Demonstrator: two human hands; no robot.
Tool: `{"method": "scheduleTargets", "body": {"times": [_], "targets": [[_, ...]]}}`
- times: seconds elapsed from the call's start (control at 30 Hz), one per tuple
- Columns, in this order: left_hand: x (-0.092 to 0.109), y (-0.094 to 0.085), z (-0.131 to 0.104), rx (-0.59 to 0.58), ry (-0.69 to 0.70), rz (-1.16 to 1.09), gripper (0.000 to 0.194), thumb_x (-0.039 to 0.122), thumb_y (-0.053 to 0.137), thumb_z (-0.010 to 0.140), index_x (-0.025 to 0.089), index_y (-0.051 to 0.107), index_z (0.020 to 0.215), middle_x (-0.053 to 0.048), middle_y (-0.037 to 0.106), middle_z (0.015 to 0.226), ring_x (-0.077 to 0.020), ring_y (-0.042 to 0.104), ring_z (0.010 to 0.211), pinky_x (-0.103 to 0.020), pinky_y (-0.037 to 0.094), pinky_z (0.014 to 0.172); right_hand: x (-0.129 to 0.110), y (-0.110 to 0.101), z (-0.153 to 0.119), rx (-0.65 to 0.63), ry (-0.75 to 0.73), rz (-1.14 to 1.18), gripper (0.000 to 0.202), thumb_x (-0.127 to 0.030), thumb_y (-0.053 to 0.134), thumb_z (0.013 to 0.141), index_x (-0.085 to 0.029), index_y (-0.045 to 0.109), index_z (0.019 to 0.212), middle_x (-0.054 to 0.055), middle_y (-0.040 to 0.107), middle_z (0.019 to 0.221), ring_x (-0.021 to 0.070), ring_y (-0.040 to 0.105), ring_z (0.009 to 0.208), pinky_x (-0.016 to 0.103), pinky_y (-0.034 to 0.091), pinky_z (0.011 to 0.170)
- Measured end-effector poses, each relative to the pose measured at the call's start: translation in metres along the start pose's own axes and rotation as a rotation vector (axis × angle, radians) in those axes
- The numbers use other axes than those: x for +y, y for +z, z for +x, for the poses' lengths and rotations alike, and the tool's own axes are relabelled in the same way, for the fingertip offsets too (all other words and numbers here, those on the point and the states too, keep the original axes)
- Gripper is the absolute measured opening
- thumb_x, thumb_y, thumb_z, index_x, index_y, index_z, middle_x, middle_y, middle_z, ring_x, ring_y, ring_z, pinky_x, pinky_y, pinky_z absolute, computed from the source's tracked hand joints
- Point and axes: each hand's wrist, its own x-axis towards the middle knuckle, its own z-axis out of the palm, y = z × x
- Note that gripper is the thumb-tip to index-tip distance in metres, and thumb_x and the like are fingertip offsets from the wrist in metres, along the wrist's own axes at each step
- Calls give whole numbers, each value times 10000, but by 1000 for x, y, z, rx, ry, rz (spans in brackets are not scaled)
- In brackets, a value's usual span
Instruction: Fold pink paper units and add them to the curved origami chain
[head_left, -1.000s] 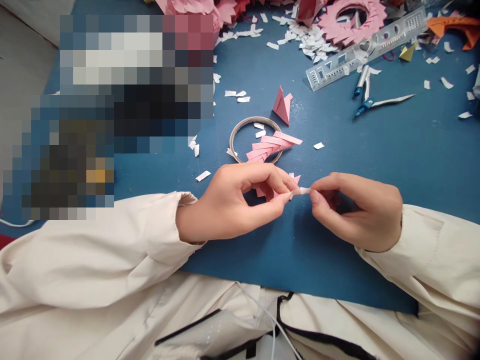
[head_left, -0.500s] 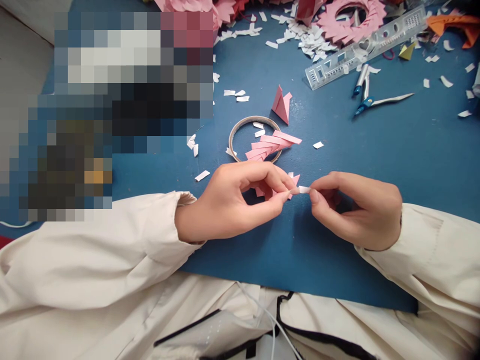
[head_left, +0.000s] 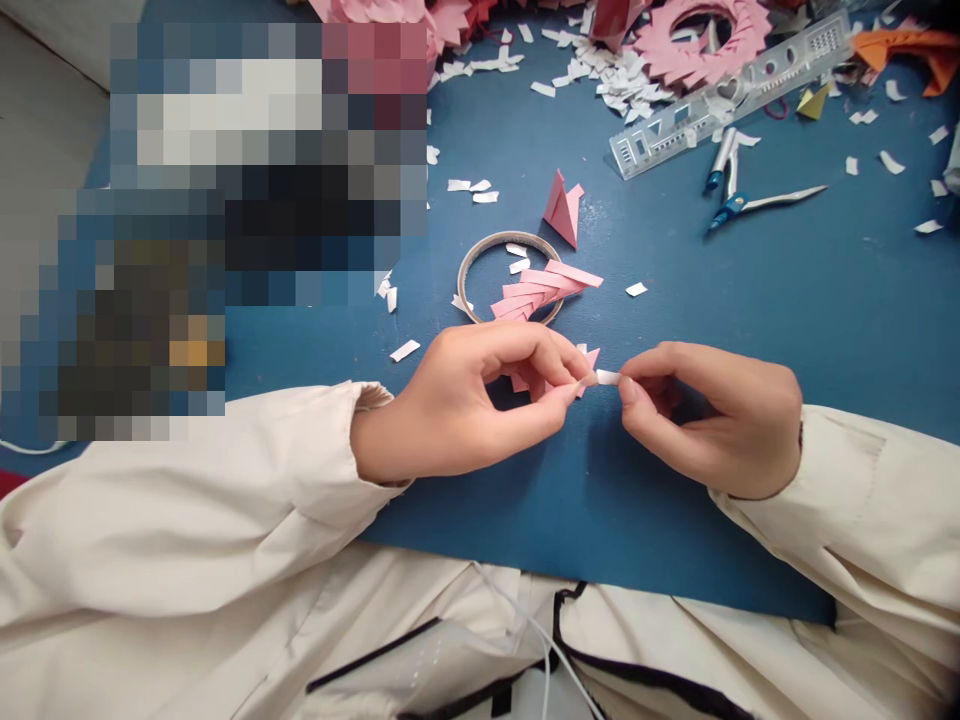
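Observation:
A small white strip (head_left: 608,377) stretches between my two hands. My right hand (head_left: 712,415) pinches its right end between thumb and forefinger. The thumb and forefinger of my left hand (head_left: 480,400) are pressed together at a thin, pale piece at the strip's left end. Under my left fingers a pink folded paper piece (head_left: 594,357) shows partly; whether the hand grips it is hidden. Just beyond lie interlocked pink folded strips (head_left: 536,290) across a round tape ring (head_left: 463,275). A separate pink folded piece (head_left: 564,210) stands behind the ring.
On the blue table (head_left: 480,520) lie white paper scraps (head_left: 615,80), a clear ruler (head_left: 675,125), a compass (head_left: 731,205) and a pink folded paper wreath (head_left: 705,70). Orange paper (head_left: 911,55) is at the back right. The upper left is pixelated.

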Motion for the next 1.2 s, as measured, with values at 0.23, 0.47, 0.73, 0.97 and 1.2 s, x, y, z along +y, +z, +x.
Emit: {"method": "scheduleTargets", "body": {"times": [0.23, 0.47, 0.73, 0.97, 1.2], "targets": [[0, 1, -1, 4, 15, -10, 82, 72, 606, 802, 107, 603, 729, -100, 708, 877, -174, 682, 817, -292, 595, 726, 0, 1, 1, -6, 6, -2, 127, -102, 591, 806, -207, 568, 738, -58, 542, 551, 59, 447, 460, 196, 388, 457], [1, -1, -1, 0, 11, -4, 85, 73, 602, 802, 109, 597, 725, -106, 707, 883, -173, 682, 818, -289, 594, 722, 1, 0, 0, -6, 4, 1, 130, -98, 592, 803, -210, 564, 742, -59, 540, 552, 59, 443, 458, 197, 389, 455], [1, 0, -2, -4, 4, -12, 98, 72, 600, 806, 114, 596, 717, -96, 707, 876, -168, 680, 808, -299, 594, 738, 1, 1, 0, -2, 4, -3, 131, -96, 592, 799, -208, 560, 737, -61, 532, 550, 57, 436, 458, 196, 383, 459], [1, 0, -1, 1, -3, -29, 99, 71, 599, 807, 111, 591, 717, -107, 705, 884, -173, 684, 828, -300, 596, 745, 1, 0, 1, -6, 11, 2, 126, -98, 594, 801, -199, 564, 733, -64, 534, 553, 47, 434, 467, 185, 378, 466], [1, -1, -3, -3, 0, -18, 109, 78, 607, 806, 139, 593, 717, -77, 716, 931, -158, 695, 827, -292, 604, 759, 1, 1, 1, 40, 29, -34, 100, -130, 609, 825, -206, 600, 761, -62, 546, 537, 56, 450, 440, 186, 388, 450]]}}
